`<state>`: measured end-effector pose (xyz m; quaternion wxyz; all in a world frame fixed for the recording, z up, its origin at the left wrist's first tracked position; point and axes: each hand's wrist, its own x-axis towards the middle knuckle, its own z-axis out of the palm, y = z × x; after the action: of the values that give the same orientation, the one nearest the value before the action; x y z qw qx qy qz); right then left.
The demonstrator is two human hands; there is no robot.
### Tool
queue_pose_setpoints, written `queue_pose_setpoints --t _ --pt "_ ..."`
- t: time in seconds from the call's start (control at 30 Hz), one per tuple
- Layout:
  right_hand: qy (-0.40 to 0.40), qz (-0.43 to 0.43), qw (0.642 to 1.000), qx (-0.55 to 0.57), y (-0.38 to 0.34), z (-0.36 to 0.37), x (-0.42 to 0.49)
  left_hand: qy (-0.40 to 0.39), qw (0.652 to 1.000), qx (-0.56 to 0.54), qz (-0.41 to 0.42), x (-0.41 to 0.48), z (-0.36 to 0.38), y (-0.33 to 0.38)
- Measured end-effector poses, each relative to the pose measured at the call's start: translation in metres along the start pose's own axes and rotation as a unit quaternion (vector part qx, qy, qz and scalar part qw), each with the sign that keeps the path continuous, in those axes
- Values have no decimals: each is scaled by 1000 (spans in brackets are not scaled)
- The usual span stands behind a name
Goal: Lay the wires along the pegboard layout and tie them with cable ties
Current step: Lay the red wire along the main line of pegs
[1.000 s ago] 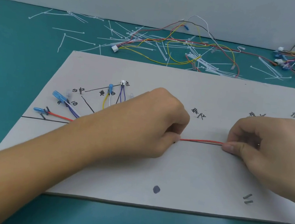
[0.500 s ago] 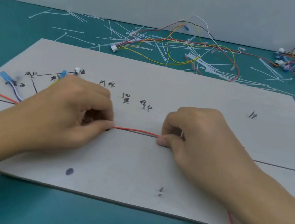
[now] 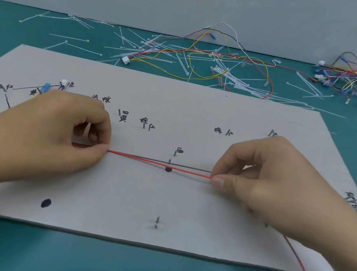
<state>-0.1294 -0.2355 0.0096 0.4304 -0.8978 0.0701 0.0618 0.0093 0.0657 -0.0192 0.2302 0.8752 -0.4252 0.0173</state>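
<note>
Red wire (image 3: 146, 161) pulled into a straight run across the grey board (image 3: 200, 106), left to right, held at both ends of that run. Left hand (image 3: 46, 137): grip is thumb and forefinger closed on the wire, other fingers curled in, nothing else held. Right hand (image 3: 276, 183): same, thumb and fingertip pinched tight on the wire, rest of the fingers folded.

Key relation: the wire's long axis is almost parallel to the drawn black line (image 3: 193, 167) but not on it. At the left grip the wire meets the line. Toward the right grip it drifts to the near side and ends just below the line. So the gap opens rightward, and the right hand is the one beside the off-line end.

Mid-span there is a small pin (image 3: 169, 161) standing on the line. The wire passes on the near side of it, across the top edge of a black dot (image 3: 168, 170). Touching the pin or not: cannot tell.

The free tail comes out under the right hand and runs off the near right corner of the board onto the teal desk (image 3: 19, 250).

My read: laying step, not tying. Next move likely needs the right end nudged away from the person so the wire sits on the line. Risk is it lifting off at the pin.

Cable ties (image 3: 79, 49) lie loose on the desk behind the board, well apart from both hands, with spare wires (image 3: 207, 54) among them.
</note>
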Motion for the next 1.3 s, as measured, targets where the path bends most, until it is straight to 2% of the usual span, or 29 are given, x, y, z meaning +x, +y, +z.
queue_pose_setpoints --t 0.1,0.33,0.5,0.67,0.77,0.87,1.03,1.2,1.3 --pt "-13 39 998 45 7 -16 -6 -8 1000 -3 1 8 3 11" --pt "-11 66 998 -1 18 -37 -11 -62 995 -78 11 31 22 52" --pt "12 98 995 -19 24 -40 -10 -63 995 -83 4 43 31 67" --pt "49 117 986 -107 21 -42 -7 -74 997 -13 6 50 28 79" --pt "72 130 978 -147 19 -44 -6 -83 995 40 45 61 34 99" --pt "104 143 969 -172 21 -46 -5 -71 995 15 76 79 53 126" --pt "132 112 952 -252 29 -48 -3 -74 995 -28 58 95 78 145" --pt "120 97 963 -221 35 -52 4 -68 994 -75 35 92 83 143" --pt "121 75 968 -207 37 -51 10 -72 992 -67 76 95 80 142"
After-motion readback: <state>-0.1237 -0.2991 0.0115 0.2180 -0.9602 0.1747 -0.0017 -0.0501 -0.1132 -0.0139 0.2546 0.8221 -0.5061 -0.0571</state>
